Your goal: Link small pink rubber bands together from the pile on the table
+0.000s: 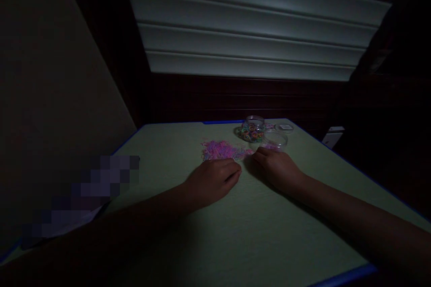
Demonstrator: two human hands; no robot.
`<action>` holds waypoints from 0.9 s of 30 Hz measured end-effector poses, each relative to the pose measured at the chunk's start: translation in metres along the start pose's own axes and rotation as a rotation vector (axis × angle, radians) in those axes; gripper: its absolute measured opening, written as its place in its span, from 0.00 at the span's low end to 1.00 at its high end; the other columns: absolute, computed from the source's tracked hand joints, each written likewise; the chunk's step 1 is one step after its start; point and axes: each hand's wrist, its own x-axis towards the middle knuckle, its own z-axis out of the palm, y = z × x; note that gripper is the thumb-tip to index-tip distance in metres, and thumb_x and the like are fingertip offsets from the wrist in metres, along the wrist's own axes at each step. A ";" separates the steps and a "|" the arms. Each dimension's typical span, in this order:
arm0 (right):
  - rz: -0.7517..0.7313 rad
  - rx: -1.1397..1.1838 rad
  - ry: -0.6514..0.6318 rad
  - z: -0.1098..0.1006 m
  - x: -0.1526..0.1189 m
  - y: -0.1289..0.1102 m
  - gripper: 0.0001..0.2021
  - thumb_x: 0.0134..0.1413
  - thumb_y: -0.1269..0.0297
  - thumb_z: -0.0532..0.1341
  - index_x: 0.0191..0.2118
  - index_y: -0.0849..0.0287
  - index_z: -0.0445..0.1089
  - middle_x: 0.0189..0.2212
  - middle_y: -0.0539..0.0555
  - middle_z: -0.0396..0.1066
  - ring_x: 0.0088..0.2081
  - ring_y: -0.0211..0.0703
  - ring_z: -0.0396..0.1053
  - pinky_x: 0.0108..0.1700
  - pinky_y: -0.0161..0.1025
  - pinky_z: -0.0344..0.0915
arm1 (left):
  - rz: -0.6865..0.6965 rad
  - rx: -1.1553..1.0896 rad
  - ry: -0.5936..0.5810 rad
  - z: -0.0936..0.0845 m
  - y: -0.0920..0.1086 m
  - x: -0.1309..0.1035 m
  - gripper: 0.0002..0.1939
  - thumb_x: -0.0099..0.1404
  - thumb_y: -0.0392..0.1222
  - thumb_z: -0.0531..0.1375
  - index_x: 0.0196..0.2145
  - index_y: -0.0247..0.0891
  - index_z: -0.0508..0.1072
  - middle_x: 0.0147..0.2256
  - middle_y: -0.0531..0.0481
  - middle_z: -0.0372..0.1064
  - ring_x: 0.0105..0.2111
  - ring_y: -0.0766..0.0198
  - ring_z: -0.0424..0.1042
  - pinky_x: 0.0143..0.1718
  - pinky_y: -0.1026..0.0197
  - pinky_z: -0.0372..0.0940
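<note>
Pink, purple and pale small bands lie in a loose pile (220,149) on the light green table (269,233). Just in front of the pile is my left hand (213,179), its fingers curled together; anything between the fingertips is too small to make out. My right hand (278,166) rests at the pile's right end, fingers bent down and closed, with the fingertips by a few pink bands. Behind it stands a clear open container (278,138) with some pink bands inside, partly hidden by the hand. A clear jar (255,129) of multicoloured bands is farther back.
A clear round lid (284,128) with a white label lies at the back right. On the left edge is a blurred-out flat object (97,188). A white box (333,137) is beyond the right edge. Slatted panels rise behind the table.
</note>
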 end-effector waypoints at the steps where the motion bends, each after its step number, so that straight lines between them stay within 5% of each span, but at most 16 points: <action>1: -0.006 0.015 0.007 0.001 -0.001 0.000 0.12 0.58 0.66 0.46 0.33 0.61 0.66 0.31 0.53 0.66 0.30 0.38 0.64 0.29 0.34 0.53 | -0.003 -0.006 0.000 0.000 0.000 0.000 0.11 0.64 0.38 0.46 0.34 0.36 0.68 0.30 0.51 0.65 0.30 0.68 0.65 0.33 0.64 0.60; 27: -0.113 0.509 0.102 0.015 0.006 0.007 0.11 0.58 0.65 0.47 0.36 0.61 0.65 0.30 0.53 0.64 0.31 0.37 0.63 0.34 0.34 0.58 | -0.387 -0.150 0.139 0.004 -0.006 0.004 0.06 0.60 0.36 0.50 0.30 0.37 0.67 0.23 0.55 0.62 0.22 0.72 0.60 0.25 0.68 0.55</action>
